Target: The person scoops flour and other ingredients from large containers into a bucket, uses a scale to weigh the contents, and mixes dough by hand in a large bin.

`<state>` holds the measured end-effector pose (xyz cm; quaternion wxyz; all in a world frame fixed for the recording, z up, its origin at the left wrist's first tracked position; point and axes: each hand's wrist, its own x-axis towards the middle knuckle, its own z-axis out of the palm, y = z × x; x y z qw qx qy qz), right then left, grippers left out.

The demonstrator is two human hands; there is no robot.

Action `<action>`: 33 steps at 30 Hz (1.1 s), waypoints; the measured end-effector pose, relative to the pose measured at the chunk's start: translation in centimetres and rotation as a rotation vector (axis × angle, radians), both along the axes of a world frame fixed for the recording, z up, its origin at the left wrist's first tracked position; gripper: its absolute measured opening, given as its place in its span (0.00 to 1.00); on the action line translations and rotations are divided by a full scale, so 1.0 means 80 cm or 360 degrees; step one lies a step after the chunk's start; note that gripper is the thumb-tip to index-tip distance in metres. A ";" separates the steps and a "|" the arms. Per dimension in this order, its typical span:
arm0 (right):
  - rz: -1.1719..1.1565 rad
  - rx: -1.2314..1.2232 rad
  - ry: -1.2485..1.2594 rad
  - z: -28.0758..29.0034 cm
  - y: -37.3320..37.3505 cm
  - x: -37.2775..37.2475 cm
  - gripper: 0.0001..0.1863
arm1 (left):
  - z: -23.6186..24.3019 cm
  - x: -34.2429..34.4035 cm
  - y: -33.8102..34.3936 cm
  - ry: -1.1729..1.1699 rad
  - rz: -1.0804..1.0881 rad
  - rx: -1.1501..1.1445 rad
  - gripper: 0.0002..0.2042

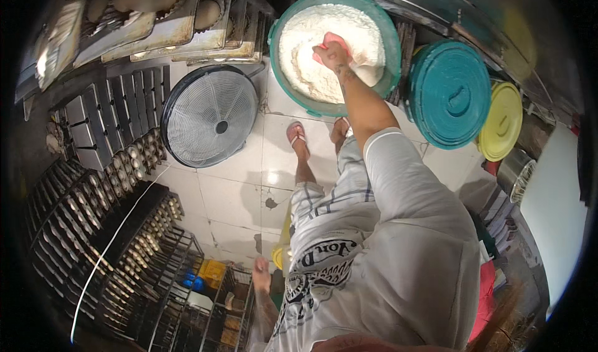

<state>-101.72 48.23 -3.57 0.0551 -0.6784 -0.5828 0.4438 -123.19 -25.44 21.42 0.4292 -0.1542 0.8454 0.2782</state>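
Note:
My right hand [332, 54] reaches down into a round teal tub [275, 62] filled with white flour [324, 22]. It grips a pink scoop [335, 41] pressed into the flour. My left hand [261, 275] hangs low by my side, fingers loosely curled, next to a small yellow object [278, 257]; whether it holds that object is unclear. My feet in sandals [298, 135] stand on the white tiled floor just in front of the tub.
A round floor fan [210, 115] lies left of the tub. Metal baking trays [156, 34] and racks of moulds [106, 196] fill the left side. A teal lid [450, 93], a yellow lid [503, 120] and a steel pot [516, 174] stand at the right.

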 end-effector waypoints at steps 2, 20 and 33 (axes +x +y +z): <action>0.0037 0.0040 0.0165 -0.045 -0.011 0.003 0.29 | 0.032 0.031 -0.098 -0.0014 -0.0116 -0.0069 0.12; -0.0581 -0.0160 0.1274 0.136 -0.194 0.154 0.12 | 0.022 -0.157 0.425 0.0385 -0.1573 0.0708 0.24; -0.1155 0.1260 0.0803 0.798 -0.533 0.359 0.17 | 0.203 0.243 0.673 0.0313 -0.2808 0.2784 0.19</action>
